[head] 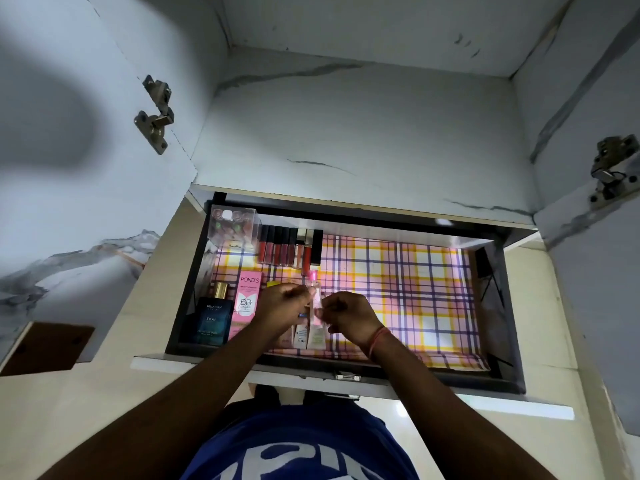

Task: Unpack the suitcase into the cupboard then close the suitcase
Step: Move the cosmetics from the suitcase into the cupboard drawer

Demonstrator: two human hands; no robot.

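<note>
Beneath your hands, the drawer liner (415, 289) shows pink, yellow and purple plaid. Left of your left hand (282, 304): a pink box (247, 299), then a dark blue bottle (212, 320) capped gold.

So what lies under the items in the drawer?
A checked liner covers the drawer floor. The perfume, Pond's box and hands hide parts of it.
</note>
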